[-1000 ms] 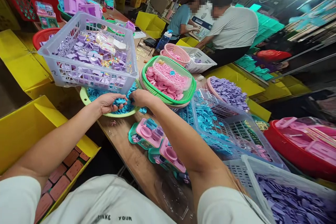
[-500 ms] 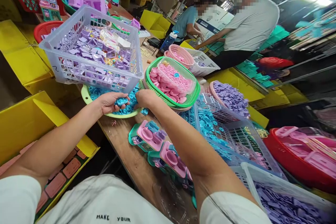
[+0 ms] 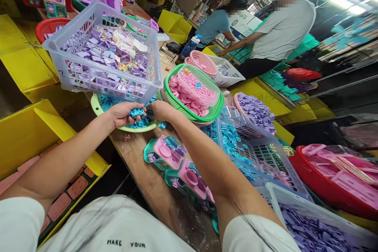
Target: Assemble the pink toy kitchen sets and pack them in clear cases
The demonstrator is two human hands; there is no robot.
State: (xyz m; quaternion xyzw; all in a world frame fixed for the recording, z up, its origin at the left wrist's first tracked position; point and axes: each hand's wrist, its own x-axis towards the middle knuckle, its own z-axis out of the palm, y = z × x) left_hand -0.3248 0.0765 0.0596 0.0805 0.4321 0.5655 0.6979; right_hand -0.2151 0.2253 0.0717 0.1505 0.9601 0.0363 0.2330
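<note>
Both my hands reach into a light green bowl [image 3: 97,109] of small blue plastic parts [image 3: 106,102] under a lavender basket [image 3: 88,75]. My left hand [image 3: 122,113] is closed, pinching a small blue part [image 3: 136,112] at its fingertips. Just to the right, my right hand [image 3: 159,110] is curled over the blue parts, fingers closed on something I cannot make out. Pink and teal toy sink pieces [image 3: 168,151] lie on the wooden table [image 3: 147,179] just below my right forearm.
A green basket [image 3: 183,111] holds pink parts. Baskets of blue pieces [image 3: 236,141] and purple pieces [image 3: 256,110] stand at the right, a red tub [image 3: 313,181] beyond. A yellow box [image 3: 23,134] sits at the left. Two people work at the far end.
My hands have stayed in the green bowl, fingers shifting slightly among the blue parts. The view has tilted a little; the person in grey at the back has straightened up.
</note>
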